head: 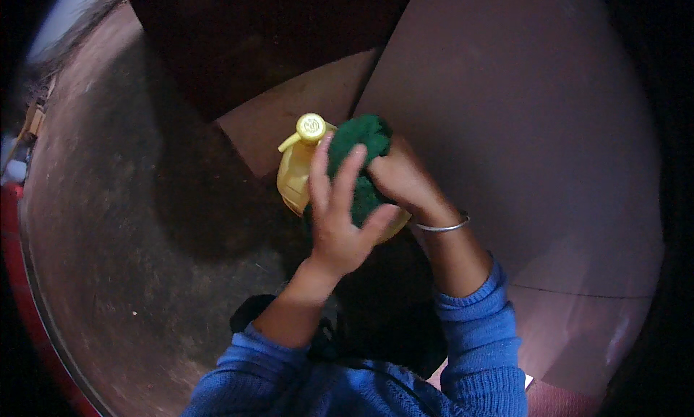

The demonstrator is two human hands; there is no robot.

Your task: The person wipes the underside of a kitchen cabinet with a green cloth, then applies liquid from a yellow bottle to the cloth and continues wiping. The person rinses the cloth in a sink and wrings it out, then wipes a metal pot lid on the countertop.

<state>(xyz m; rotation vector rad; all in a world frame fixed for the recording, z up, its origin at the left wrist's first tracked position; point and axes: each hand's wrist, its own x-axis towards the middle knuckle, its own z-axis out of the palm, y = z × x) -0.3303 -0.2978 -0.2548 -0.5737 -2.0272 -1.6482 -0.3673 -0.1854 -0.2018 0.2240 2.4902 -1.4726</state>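
Note:
A yellow plastic container (293, 178) with a round knob-like top and a short spout pointing left is in the middle of the view. Dark green fabric (360, 132), soft and bunched, lies over its right side and hides much of it. My right hand (406, 181), with a silvery bangle at the wrist, is closed around part of this fabric; its fingertips are out of sight. Over the fabric's left side, my left hand (336, 221) has its fingers and thumb spread, gripping nothing. Whether its palm touches the fabric cannot be told.
A large smooth panel (504, 135) rises along the right, with a seam low down. A dark panel (271, 32) fills the top. The stained floor (211, 287) spreads to the left, partly in shadow, and a red strip (21, 292) borders the far left.

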